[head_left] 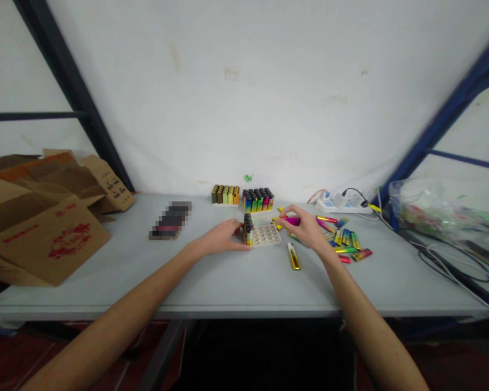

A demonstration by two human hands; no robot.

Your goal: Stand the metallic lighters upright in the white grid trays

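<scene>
A white tray [268,235] with rows of round hollows lies on the table, with a column of upright lighters [248,230] along its left end. My left hand [223,238] is closed around that end, its thumb at the front and its fingers behind, partly hidden by the lighters. Just right of the tray, my right hand [303,225] pinches a shiny purple lighter [293,221], held nearly level. Its far end is partly covered by the fingers. A gold lighter [293,256] lies alone in front of the right hand.
Loose, brightly coloured lighters [346,239] are heaped to the right. By the wall stand two filled lighter trays, one yellowish [225,194], one multicoloured [258,200]. A power strip [342,203] with cables sits back right. Cardboard boxes [57,239] and a blurred-out dark object [171,220] are leftward.
</scene>
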